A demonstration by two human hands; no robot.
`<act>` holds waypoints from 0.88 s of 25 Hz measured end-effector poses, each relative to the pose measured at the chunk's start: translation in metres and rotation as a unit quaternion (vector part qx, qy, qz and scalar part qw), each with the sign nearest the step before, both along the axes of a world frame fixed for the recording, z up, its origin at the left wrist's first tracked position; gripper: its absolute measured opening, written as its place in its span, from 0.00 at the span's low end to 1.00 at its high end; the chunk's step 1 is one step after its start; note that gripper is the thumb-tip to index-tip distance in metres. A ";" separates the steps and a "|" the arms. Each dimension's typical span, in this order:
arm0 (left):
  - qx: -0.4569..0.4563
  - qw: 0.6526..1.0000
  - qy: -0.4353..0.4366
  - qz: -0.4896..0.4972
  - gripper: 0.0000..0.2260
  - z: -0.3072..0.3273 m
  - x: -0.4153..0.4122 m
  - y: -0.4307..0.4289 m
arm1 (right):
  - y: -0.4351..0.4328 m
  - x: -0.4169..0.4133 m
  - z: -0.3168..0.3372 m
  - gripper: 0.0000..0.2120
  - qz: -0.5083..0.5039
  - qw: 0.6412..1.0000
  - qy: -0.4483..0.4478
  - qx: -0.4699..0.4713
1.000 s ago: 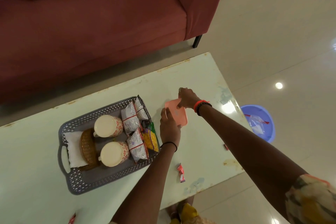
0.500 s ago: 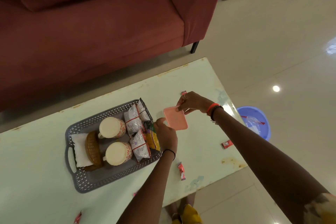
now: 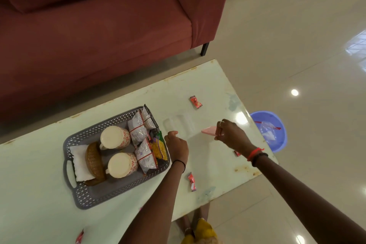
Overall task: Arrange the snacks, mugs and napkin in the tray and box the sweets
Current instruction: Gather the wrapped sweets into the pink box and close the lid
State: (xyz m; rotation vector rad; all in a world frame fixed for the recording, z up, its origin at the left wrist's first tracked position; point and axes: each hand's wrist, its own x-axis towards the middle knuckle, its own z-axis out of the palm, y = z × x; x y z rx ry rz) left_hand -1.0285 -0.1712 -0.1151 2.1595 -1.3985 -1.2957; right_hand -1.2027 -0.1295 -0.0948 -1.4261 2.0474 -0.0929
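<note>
Head camera showed my right hand (image 3: 229, 134) pinching the pink lid (image 3: 209, 131), apart from the clear box (image 3: 179, 125). My left hand (image 3: 176, 147) was curled at its near edge; whether it gripped, I could not tell. The clear box lay between both hands, nearer the left, its length running toward the right.
</note>
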 end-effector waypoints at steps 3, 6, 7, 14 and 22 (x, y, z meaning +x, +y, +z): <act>-0.007 1.000 0.004 0.002 0.16 -0.004 -0.002 0.000 | 0.028 0.012 -0.035 0.09 0.090 0.990 0.106 -0.023; -0.011 1.000 0.002 0.007 0.16 -0.009 -0.003 -0.001 | 0.050 0.023 -0.063 0.14 0.148 0.978 0.146 -0.004; -0.012 1.000 0.002 0.007 0.16 -0.011 -0.003 0.000 | 0.054 0.026 -0.070 0.15 0.158 0.976 0.151 0.003; -0.028 0.999 0.017 0.024 0.15 -0.012 -0.002 0.007 | 0.055 0.030 -0.078 0.15 0.156 0.978 0.139 0.026; -0.073 0.995 0.057 0.039 0.11 0.009 0.001 0.029 | 0.050 0.052 -0.048 0.09 0.052 0.998 0.041 -0.017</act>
